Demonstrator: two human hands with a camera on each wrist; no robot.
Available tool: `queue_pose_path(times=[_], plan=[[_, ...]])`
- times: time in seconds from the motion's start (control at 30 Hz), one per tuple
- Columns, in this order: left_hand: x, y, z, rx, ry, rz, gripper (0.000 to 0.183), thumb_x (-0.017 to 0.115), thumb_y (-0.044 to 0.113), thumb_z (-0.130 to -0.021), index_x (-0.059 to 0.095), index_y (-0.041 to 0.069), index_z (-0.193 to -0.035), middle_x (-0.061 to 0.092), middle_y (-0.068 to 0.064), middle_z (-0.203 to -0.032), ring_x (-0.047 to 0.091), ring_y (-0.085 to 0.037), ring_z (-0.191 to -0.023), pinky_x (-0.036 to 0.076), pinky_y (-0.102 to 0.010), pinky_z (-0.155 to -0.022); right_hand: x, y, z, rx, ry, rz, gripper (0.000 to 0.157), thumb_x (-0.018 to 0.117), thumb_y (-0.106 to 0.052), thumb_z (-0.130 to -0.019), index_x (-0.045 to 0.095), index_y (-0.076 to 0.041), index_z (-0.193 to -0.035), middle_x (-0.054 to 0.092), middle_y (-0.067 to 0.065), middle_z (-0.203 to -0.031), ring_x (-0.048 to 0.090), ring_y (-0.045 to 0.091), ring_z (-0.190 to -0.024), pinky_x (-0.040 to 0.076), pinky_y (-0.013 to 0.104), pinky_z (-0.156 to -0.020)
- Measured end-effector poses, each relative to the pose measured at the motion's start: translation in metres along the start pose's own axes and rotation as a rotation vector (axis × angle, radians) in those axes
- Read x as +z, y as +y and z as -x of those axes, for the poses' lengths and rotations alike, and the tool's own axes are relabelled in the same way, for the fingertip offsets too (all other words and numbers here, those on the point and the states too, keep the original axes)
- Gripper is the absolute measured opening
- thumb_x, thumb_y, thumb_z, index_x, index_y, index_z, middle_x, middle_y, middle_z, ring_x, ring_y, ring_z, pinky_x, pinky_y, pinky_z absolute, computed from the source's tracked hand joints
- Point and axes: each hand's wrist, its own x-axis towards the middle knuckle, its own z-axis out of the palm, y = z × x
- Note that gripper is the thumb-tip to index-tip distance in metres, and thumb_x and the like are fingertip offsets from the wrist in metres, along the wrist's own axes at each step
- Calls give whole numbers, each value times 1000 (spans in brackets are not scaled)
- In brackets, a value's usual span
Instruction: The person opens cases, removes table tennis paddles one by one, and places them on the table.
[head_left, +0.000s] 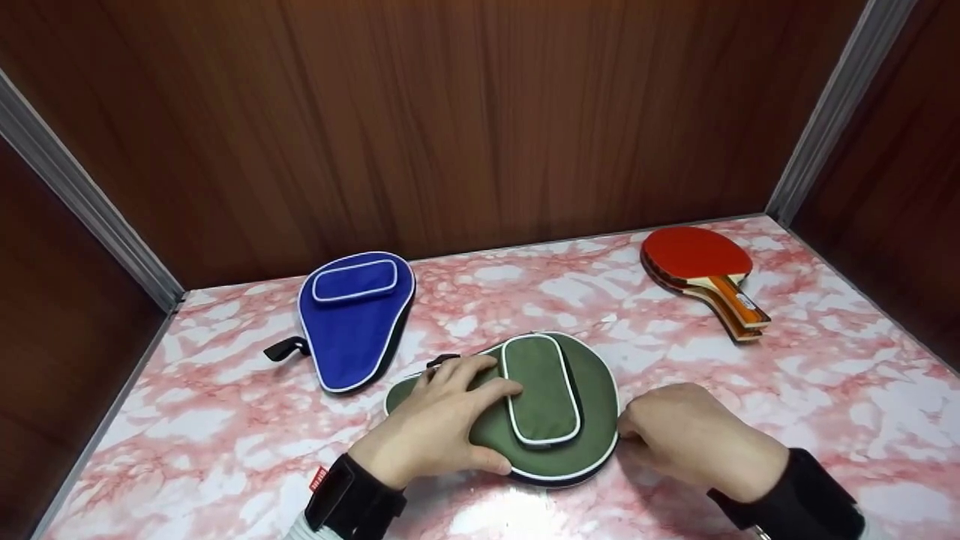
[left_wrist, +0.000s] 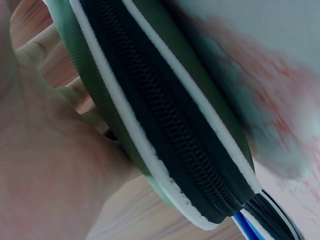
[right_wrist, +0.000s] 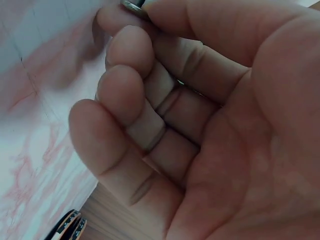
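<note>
A green table tennis paddle case (head_left: 489, 435) with white piping and a raised pocket (head_left: 541, 390) lies on the table in front of me. My left hand (head_left: 439, 427) rests on top of it with spread fingers, the thumb near the front edge. The left wrist view looks along the case's side, where the black zipper (left_wrist: 165, 115) appears closed. At the case's right edge is my right hand (head_left: 679, 427), its thumb and forefinger pinching a small metal zipper pull (right_wrist: 135, 8). The other right-hand fingers curl loosely toward the palm.
A blue paddle case (head_left: 352, 330) with a black strap (head_left: 285, 349) lies at the back left. Two stacked table tennis paddles, the top one red (head_left: 697, 253), lie at the back right. Wood-grain panels (head_left: 465, 127) enclose the marbled table (head_left: 225, 420).
</note>
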Motion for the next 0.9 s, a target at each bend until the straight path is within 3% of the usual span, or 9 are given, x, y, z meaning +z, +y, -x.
queue_pose_path(times=[0.23, 0.4, 0.67, 0.77, 0.9], plan=[[3, 11, 1, -102, -26, -36, 89, 86, 62, -88, 52, 33, -165, 33, -31, -172, 34, -60, -154, 32, -78, -118, 4, 7, -6, 142, 55, 33, 35, 83, -12, -80, 58, -32, -68, 45, -16, -61, 50, 9, -61, 44, 41, -58], [1, 13, 2, -113, -35, -63, 87, 83, 62, -90, 50, 35, -167, 35, -28, -172, 41, -54, -152, 38, -72, -116, 11, 10, -10, 225, 40, 30, 23, 76, -20, -90, 59, -23, -75, 52, -9, -64, 59, 19, -64, 51, 49, -63], [0, 13, 2, -98, -22, -85, 87, 83, 63, -89, 51, 38, -166, 40, -26, -170, 48, -50, -145, 39, -72, -111, 18, 9, -10, 230, 62, 13, 31, 68, -23, -103, 56, -19, -74, 49, -7, -60, 62, 22, -59, 53, 50, -60], [0, 11, 3, -97, -22, -62, 88, 85, 63, -88, 52, 41, -165, 41, -24, -168, 49, -45, -139, 41, -72, -107, 18, 11, -10, 222, 71, 39, 31, 70, -20, -103, 57, -19, -75, 50, -6, -60, 62, 23, -60, 52, 50, -60], [1, 8, 3, -92, -14, -7, 87, 88, 61, -86, 54, 41, -164, 40, -25, -168, 46, -43, -141, 44, -69, -102, 17, 13, -11, 199, 87, 81, 28, 79, -13, -94, 61, -22, -74, 57, -6, -62, 64, 24, -63, 53, 49, -62]])
